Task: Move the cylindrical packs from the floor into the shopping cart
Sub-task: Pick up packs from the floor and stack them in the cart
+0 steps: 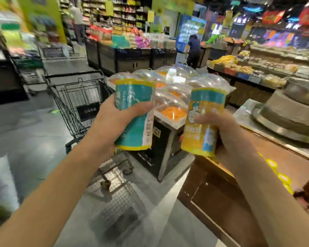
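My left hand [114, 118] grips a teal and yellow cylindrical pack [135, 97], held upright at chest height. My right hand [221, 129] grips a second cylindrical pack [203, 107], mostly yellow with a teal band and a white cartoon figure. Both packs are wrapped in clear plastic that bunches at the top. The black wire shopping cart [73, 93] stands on the floor ahead and to the left of the left pack, its basket showing nothing inside from here.
A steel stand with clear domed bins of orange goods [173, 111] sits straight ahead behind the packs. A wooden counter [221, 184] runs along the right with a stone mill [292, 111] on it. A person in dark clothes [194, 50] bends far ahead. Grey floor [25, 131] lies to the left.
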`<state>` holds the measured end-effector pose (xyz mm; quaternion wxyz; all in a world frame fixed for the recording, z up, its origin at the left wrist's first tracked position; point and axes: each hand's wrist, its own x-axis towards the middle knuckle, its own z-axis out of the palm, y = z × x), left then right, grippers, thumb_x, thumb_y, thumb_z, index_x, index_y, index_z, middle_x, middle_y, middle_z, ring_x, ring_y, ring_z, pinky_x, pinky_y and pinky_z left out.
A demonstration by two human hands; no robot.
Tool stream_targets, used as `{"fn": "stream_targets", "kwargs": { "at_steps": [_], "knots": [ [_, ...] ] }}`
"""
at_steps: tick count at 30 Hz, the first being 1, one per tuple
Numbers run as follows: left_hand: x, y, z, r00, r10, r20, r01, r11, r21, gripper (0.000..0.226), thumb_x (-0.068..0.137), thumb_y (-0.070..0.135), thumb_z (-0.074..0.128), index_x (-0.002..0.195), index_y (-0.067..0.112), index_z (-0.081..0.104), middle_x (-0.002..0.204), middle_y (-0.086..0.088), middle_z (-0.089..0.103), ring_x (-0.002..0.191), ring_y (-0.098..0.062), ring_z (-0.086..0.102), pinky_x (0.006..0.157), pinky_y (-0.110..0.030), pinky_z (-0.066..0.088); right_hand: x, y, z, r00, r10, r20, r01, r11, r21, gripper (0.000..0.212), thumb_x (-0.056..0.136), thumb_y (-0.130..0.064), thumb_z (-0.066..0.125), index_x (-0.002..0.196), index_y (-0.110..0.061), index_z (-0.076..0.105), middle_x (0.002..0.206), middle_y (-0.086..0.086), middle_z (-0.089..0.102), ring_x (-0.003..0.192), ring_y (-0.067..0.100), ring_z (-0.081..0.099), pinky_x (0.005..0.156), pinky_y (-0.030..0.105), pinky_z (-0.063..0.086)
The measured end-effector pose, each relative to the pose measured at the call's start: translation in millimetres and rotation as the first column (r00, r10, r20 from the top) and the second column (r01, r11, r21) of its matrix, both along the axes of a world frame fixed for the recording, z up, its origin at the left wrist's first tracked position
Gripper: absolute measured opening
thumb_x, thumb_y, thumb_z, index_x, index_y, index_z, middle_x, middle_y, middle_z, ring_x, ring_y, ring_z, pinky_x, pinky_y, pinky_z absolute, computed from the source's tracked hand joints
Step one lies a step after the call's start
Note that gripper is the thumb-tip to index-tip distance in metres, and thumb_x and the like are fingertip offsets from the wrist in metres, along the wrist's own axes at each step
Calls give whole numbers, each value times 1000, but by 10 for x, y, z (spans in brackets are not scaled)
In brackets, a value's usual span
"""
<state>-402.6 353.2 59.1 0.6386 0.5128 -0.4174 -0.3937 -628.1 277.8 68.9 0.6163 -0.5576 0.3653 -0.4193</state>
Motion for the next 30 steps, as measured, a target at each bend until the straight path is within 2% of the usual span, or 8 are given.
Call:
{"fn": "stream_targets", "kwargs": {
  "at_steps": [5,8,11,13,17,21,25,30],
  "knots": [
    [330,-355,-132,992,128,-21,-127,991,35,65,60,36,85,117,15,64,97,-3,78,86,-22,77,70,-38,62,540,-587,-158,994,103,-40,-103,995,-3,49,73,-7,76,118,-19,62,100,7,74,86,25,76,66,42,63],
    [487,-718,-198,975,218,-38,-216,975,48,58,60,33,85,112,17,64,89,0,78,79,-19,77,64,-33,61,846,-1128,-244,986,161,-38,-160,987,34,56,70,-10,80,122,-21,60,109,8,76,93,28,76,74,47,63],
    [602,-1102,-231,961,272,-39,-270,961,62,52,68,26,84,115,13,63,90,-2,78,79,-20,77,62,-30,60,1131,-1660,-300,971,234,-54,-233,972,25,44,78,-5,76,116,-23,61,106,7,76,96,30,75,79,50,63],
    [668,-1366,-234,950,310,-34,-307,948,81,45,73,24,83,113,15,65,92,-4,78,82,-21,77,64,-30,60,1267,-2003,-318,955,290,-60,-288,957,40,49,76,-6,78,118,-23,62,107,7,76,94,29,76,78,51,63],
    [790,-1906,-277,923,384,-42,-378,920,98,51,64,30,83,111,15,66,95,-5,78,84,-23,77,66,-32,61,1487,-2667,-338,913,405,-50,-402,914,59,56,67,-10,82,118,-19,62,101,5,76,83,23,76,66,38,63],
    [940,-2356,-360,889,454,-59,-445,887,121,60,62,28,84,116,12,63,95,-5,78,84,-23,77,66,-32,61,1707,-3237,-458,893,447,-57,-441,892,98,51,76,-5,78,123,-18,60,110,9,75,92,26,76,74,44,64],
    [1172,-2770,-460,859,511,-44,-498,852,165,71,57,36,85,120,13,62,101,-5,78,88,-23,77,72,-37,62,2010,-3703,-598,864,499,-66,-488,862,136,65,64,-12,82,125,-15,60,108,8,76,89,25,76,69,41,63],
    [1642,-3284,-626,843,534,-64,-509,831,225,63,57,33,85,113,13,62,95,-5,78,83,-23,77,63,-31,61,2542,-4208,-790,845,533,-56,-516,837,181,63,69,0,80,128,-8,57,101,12,72,81,23,73,62,36,60]
  ]
}}
